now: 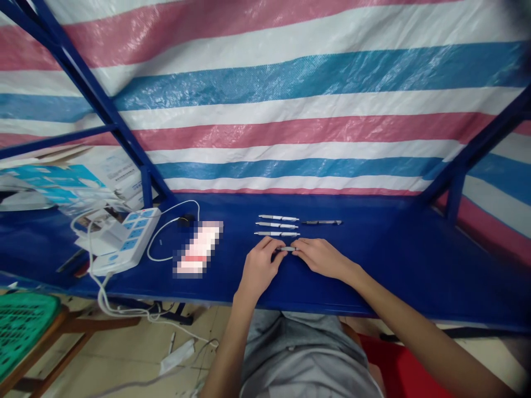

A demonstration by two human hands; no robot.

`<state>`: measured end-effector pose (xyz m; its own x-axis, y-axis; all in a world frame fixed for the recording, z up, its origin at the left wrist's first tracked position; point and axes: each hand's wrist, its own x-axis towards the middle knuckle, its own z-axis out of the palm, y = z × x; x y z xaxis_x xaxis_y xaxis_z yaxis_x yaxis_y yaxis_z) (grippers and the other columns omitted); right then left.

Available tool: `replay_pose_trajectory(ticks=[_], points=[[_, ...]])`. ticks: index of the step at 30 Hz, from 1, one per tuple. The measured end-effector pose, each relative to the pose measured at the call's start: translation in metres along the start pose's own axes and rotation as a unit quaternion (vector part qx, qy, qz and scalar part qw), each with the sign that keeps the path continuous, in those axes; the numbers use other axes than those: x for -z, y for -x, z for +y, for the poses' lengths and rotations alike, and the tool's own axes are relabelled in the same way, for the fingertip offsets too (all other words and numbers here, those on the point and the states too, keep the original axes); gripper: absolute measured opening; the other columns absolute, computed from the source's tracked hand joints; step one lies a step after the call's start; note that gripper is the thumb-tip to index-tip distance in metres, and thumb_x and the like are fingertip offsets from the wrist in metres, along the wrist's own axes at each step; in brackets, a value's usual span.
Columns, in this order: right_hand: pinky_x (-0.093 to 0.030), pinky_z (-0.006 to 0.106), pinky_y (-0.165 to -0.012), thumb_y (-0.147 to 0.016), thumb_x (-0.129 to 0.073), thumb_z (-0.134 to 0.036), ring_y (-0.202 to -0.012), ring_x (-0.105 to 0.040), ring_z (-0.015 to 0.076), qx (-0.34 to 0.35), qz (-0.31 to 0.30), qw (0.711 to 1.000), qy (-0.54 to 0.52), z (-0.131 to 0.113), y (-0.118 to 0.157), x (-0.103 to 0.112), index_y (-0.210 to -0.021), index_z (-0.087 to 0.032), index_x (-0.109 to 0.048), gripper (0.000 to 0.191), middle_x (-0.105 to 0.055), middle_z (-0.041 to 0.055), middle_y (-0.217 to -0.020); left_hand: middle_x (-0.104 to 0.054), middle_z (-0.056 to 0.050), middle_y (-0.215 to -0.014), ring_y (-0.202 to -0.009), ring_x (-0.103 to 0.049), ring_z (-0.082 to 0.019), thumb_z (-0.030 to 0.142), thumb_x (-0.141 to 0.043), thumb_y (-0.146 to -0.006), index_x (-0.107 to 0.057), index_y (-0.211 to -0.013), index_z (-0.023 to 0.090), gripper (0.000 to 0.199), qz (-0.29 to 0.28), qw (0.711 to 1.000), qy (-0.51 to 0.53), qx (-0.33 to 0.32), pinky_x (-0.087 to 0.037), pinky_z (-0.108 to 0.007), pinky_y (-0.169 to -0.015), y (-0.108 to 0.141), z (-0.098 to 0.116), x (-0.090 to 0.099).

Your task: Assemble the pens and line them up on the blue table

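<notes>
Between the fingertips of both hands lies a white pen [287, 249], held level just above or on the blue table. My left hand [262, 263] pinches its left end, and my right hand [320, 256] grips the right end; the fingers hide both ends. Just beyond the hands, three white pens rest in parallel: a far one [279, 218], a middle one [276, 225] and a near one [277, 234]. To their right is a dark, partly clear pen [322, 222].
A blue table [373, 232] runs across, with a striped sheet [290, 127] behind it. On the left are a white power strip [139, 232], cables, a blurred-out flat object [199, 249] and stacked boxes [74, 179]. A green stool [27, 326] stands at lower left.
</notes>
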<state>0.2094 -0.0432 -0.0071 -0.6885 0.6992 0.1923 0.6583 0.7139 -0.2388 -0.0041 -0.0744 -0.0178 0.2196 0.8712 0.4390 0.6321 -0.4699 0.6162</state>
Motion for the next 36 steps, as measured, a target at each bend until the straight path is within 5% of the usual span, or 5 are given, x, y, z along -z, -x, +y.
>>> replay_pose_trajectory(ticks=[15, 20, 36], points=[[-0.047, 0.029, -0.071, -0.108, -0.044, -0.025, -0.089, -0.069, 0.0226, 0.006, -0.008, 1.0, 0.004, 0.0024, -0.0007, -0.0007, -0.111, -0.018, -0.063, 0.021, -0.07, 0.0072, -0.101, -0.07, -0.002, -0.097, -0.091, -0.068, -0.019, 0.03, -0.056, -0.101, -0.069, -0.101, 0.022, 0.015, -0.015, 0.999, -0.03, 0.02, -0.054, -0.031, -0.081, -0.0002, -0.0028, -0.0018], [-0.047, 0.029, -0.07, -0.108, -0.044, -0.024, -0.088, -0.069, 0.0225, 0.0, -0.006, 1.0, 0.008, 0.0014, -0.0006, 0.0, -0.111, -0.018, -0.063, 0.02, -0.07, 0.007, -0.102, -0.066, -0.003, -0.104, -0.1, -0.066, -0.021, 0.019, -0.064, -0.095, -0.066, -0.108, 0.023, 0.013, 0.001, 1.0, -0.017, 0.001, -0.053, -0.034, -0.087, -0.0006, -0.0057, -0.0033], [-0.046, 0.029, -0.069, -0.107, -0.047, -0.024, -0.088, -0.07, 0.0232, 0.003, -0.004, 1.0, -0.008, 0.001, -0.0007, -0.0001, -0.112, -0.018, -0.063, 0.019, -0.071, 0.0077, -0.102, -0.065, -0.003, -0.096, -0.093, -0.064, -0.019, 0.026, -0.051, -0.103, -0.065, -0.095, 0.021, 0.017, -0.024, 0.999, -0.029, 0.032, -0.049, -0.031, -0.083, -0.0016, -0.0024, -0.0013]])
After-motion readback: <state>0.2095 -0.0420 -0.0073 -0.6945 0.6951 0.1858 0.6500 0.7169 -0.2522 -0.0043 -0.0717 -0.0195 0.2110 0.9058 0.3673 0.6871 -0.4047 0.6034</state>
